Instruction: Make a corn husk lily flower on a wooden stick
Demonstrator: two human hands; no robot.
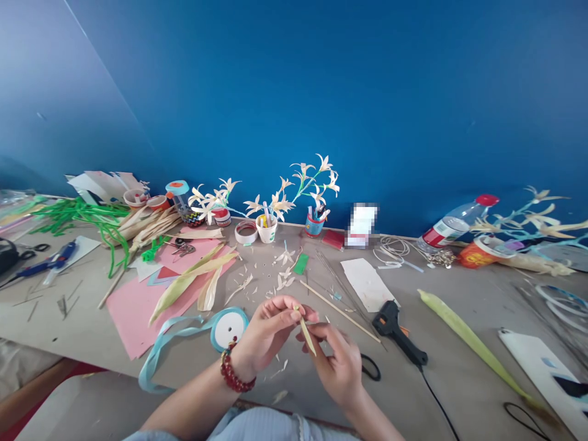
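Observation:
A narrow, pale yellow-green corn husk strip (pixel 307 335), pointed at its lower end, is held over the table in front of me. My left hand (pixel 273 324), with a red bead bracelet on its wrist, pinches the strip's upper end between thumb and fingers. Curled fingers of my right hand (pixel 337 361) close around the lower part of the strip, and some of them are hidden behind it. Beside the right hand shows a black looped handle (pixel 371 367); the rest of it is covered. Left of my hands lies a spool of light blue ribbon (pixel 229 329), partly unwound.
A black glue gun (pixel 399 331) with a cord lies to the right, near a long green husk (pixel 468 337). Husk pieces lie on pink paper (pixel 133 312) at left. Husk flowers (pixel 316 177) in cups and a tilted bottle (pixel 454 226) line the blue wall.

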